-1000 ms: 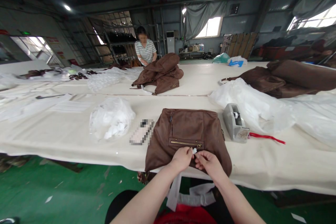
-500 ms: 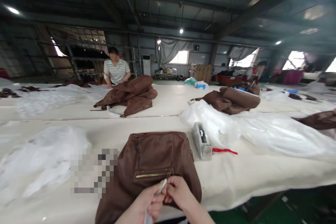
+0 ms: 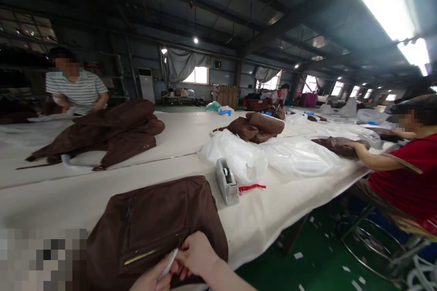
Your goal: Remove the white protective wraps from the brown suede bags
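A brown handbag (image 3: 157, 218) with a brass zip (image 3: 139, 257) lies flat on the table in front of me. Over its lower front, my left hand (image 3: 157, 276) is closed on a thin white strip (image 3: 168, 264), perhaps paper or tissue. My right hand (image 3: 198, 254) is pinched against the left fingertips, close to the zip's right end. What its fingers grip is hidden. A grey tape dispenser (image 3: 227, 184) stands just right of the bag, with a red ribbon (image 3: 251, 188) beside it.
Clear plastic bags (image 3: 235, 157) lie behind the dispenser. Brown bags are heaped at the left (image 3: 112, 132) and further back (image 3: 254, 126). One person (image 3: 77, 84) stands across the table; another in red (image 3: 406, 173) sits at the right, handling a brown bag. The cream table (image 3: 266, 218) ends at front right.
My view has swung right and the bag appears closer, lower and further left. The person in red has come into view. My hands stay together near the zip, the white strip still held.
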`<act>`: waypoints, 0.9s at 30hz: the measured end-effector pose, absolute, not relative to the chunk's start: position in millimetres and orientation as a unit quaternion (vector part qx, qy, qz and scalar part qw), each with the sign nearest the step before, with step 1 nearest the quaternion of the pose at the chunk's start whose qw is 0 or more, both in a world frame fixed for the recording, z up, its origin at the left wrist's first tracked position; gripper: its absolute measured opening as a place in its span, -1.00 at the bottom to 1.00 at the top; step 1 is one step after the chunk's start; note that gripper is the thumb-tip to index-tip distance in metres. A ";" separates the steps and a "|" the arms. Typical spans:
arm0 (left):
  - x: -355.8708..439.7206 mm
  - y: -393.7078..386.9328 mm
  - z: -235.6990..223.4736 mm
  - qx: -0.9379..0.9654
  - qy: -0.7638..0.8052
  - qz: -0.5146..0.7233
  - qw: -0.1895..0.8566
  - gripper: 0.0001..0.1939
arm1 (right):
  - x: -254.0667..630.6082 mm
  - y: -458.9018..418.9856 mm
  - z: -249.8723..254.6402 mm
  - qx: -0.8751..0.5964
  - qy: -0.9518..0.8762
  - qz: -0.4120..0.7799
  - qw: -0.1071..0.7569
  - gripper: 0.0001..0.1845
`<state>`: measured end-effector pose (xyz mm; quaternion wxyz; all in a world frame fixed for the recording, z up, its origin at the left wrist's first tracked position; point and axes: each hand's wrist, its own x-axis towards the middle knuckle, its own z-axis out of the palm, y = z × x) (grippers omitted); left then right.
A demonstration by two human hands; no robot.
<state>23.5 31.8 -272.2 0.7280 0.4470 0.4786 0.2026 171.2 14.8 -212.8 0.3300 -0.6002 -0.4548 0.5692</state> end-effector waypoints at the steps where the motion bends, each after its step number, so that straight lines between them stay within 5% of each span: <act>1: 26.4 30.0 -267.2 0.482 0.489 0.215 0.694 -0.44 | 173.0 13.8 -211.8 -0.594 -0.465 0.564 0.334 -0.65; 6: 34.7 0.7 -222.7 0.720 0.533 0.290 0.336 -0.49 | 188.3 -3.5 -208.5 -0.559 -0.492 0.566 0.354 -0.73; 9: 37.5 -16.1 -208.4 0.808 0.532 0.233 0.099 -0.65 | 195.1 -9.7 -212.3 -0.551 -0.471 0.586 0.362 -0.63; 12: 37.7 -24.6 -211.3 0.840 0.523 0.146 -0.020 -0.73 | 194.5 -12.5 -214.6 -0.537 -0.445 0.629 0.343 -0.47; 20: 37.0 -34.6 -209.9 0.873 0.480 0.057 -0.060 -0.51 | 188.3 -17.9 -219.1 -0.559 -0.461 0.613 0.314 -0.35; 27: 39.4 -36.2 -212.0 0.856 0.509 0.081 0.039 -0.54 | 185.8 -20.8 -225.3 -0.527 -0.465 0.606 0.372 -0.45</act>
